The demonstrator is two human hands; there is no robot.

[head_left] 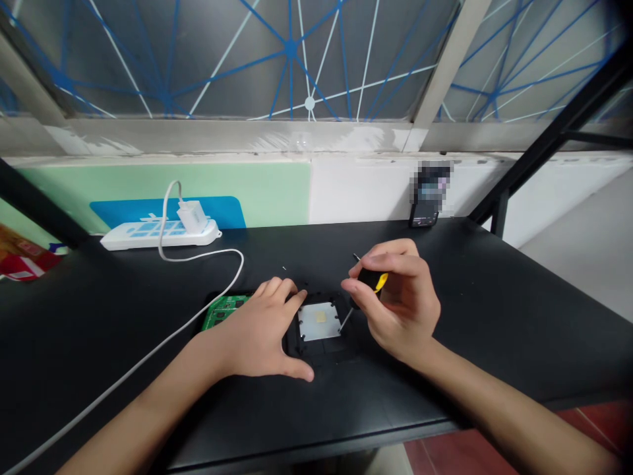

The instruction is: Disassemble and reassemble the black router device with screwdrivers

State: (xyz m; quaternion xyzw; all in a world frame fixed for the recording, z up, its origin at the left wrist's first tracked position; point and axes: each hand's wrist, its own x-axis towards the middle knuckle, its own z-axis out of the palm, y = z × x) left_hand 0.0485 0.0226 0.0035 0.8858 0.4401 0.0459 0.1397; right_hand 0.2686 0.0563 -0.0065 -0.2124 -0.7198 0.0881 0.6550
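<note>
My right hand (395,297) is closed round a screwdriver (370,280) with a black and yellow handle. Its thin shaft slants down to the lower right corner of a silvery metal plate (316,330). That plate lies in a black casing (324,348) on the black table and has a small pale square at its middle. My left hand (262,330) rests palm down over the casing's left side, fingers and thumb spread. Partly under that hand is a green circuit board (222,311).
A white power strip (119,236) with a plugged-in charger (192,216) stands at the back left. Its white cable (163,343) runs across the table's left side. A phone (425,198) leans on the wall. A red packet (30,260) lies far left.
</note>
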